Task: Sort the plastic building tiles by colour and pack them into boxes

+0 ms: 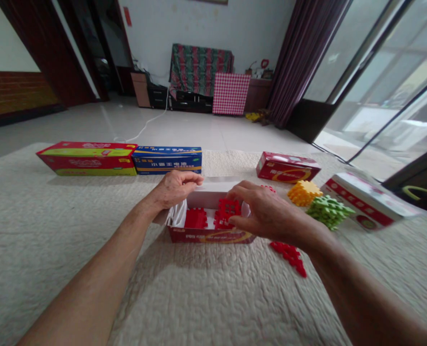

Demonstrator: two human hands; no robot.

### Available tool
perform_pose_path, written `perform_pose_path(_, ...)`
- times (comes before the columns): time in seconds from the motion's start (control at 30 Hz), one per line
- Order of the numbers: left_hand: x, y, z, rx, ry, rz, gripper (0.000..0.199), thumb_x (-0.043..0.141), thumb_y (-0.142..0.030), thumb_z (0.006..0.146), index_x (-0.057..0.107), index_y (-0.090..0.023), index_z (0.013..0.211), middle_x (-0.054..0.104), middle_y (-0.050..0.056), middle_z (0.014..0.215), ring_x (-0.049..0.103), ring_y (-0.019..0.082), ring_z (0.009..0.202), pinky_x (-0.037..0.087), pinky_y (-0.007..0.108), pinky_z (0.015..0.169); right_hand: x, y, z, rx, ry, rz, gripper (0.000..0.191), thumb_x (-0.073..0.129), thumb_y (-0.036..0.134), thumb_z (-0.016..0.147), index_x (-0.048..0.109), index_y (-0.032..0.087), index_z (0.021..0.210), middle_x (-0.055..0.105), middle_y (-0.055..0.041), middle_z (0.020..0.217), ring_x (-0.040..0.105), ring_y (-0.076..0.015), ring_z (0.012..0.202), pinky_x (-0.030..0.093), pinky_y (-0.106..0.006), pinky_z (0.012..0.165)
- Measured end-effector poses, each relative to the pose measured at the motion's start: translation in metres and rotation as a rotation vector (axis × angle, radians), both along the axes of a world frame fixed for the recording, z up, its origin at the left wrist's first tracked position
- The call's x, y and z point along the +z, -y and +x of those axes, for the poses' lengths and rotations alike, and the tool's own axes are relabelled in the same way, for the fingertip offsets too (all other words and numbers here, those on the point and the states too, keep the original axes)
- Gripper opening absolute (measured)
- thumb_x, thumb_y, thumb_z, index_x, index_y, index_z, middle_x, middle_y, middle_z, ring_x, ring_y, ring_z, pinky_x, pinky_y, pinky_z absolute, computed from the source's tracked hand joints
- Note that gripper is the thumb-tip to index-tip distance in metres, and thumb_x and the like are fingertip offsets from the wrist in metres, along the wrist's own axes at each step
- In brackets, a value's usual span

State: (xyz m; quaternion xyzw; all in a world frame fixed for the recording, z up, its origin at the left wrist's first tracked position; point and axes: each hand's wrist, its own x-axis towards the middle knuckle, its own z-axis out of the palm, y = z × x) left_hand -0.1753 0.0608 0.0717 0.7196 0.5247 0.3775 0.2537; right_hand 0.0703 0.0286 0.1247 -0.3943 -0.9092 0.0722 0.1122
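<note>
An opened red cardboard box (pixel 210 236) stands before me, its pale lid flap (pixel 218 184) raised at the back. Inside lie a stack of red notched plastic building pieces (pixel 196 218) and some crumpled white lining (pixel 179 214) at the left end. My left hand (pixel 175 188) is closed at the box's rear left corner, fingers bent over the edge. With thumb and fingers, my right hand (pixel 253 206) grips a red openwork plastic building piece (pixel 228 211) within the right half of the box. More red pieces (pixel 290 257) lie on the quilted cover, right of the box.
Yellow pieces (pixel 304 193) and green pieces (pixel 329 211) are piled at the right, near a white-and-red box (pixel 372 199). Behind stand a closed red box (pixel 288 167), a blue box (pixel 167 160) and a red-and-yellow box (pixel 89 159). A quilted cover (pixel 184 298) lies beneath everything.
</note>
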Motion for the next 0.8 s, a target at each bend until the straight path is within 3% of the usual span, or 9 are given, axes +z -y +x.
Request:
perform_pose_path(0.17,0.002,0.001,0.000,0.006,-0.019,-0.013,0.031,0.054,-0.031,0.074,0.075,-0.017,0.092,0.075,0.005,0.102,0.067,0.022,0.097,0.050,0.039,0.096,0.000,0.000,0.014,-0.061,-0.107,0.075,0.023,0.065,0.025,0.077,0.065,0.019,0.099,0.066,-0.0072,0.100,0.060,-0.0160,0.076,0.047,-0.030,0.070)
perform_pose_path(0.27,0.001,0.000,-0.001,0.005,-0.023,-0.012,0.033,0.053,-0.032,0.074,0.075,-0.017,0.094,0.075,0.005,0.102,0.067,0.023,0.097,0.050,0.038,0.096,0.004,-0.003,0.038,-0.093,-0.197,0.161,0.017,0.061,0.028,0.082,0.066,0.020,0.095,0.068,-0.0067,0.096,0.062,-0.0178,0.080,0.047,-0.032,0.073)
perform_pose_path(0.37,0.001,0.001,-0.001,0.016,-0.037,-0.016,0.033,0.054,-0.034,0.075,0.075,-0.018,0.094,0.075,0.005,0.101,0.068,0.022,0.096,0.049,0.038,0.098,0.003,-0.012,0.068,-0.209,-0.239,0.213,0.016,0.059,0.032,0.084,0.068,0.020,0.090,0.070,-0.0064,0.092,0.063,-0.0188,0.079,0.048,-0.033,0.073)
perform_pose_path(0.53,0.002,0.002,-0.001,0.044,-0.028,-0.037,0.031,0.057,-0.038,0.074,0.077,-0.022,0.092,0.076,0.003,0.098,0.069,0.023,0.093,0.051,0.036,0.095,-0.021,-0.037,0.104,-0.361,-0.159,0.206,0.017,0.060,0.026,0.080,0.069,0.018,0.092,0.071,-0.0091,0.093,0.065,-0.0205,0.081,0.049,-0.034,0.073)
perform_pose_path(0.8,-0.001,-0.001,-0.005,0.067,-0.057,-0.057,0.036,0.061,-0.044,0.072,0.076,-0.021,0.094,0.076,0.005,0.102,0.068,0.026,0.099,0.050,0.036,0.097,-0.058,-0.051,0.102,-0.358,-0.082,0.136,0.033,0.054,0.016,0.082,0.064,0.013,0.114,0.063,-0.0162,0.117,0.061,-0.0247,0.105,0.048,-0.038,0.090)
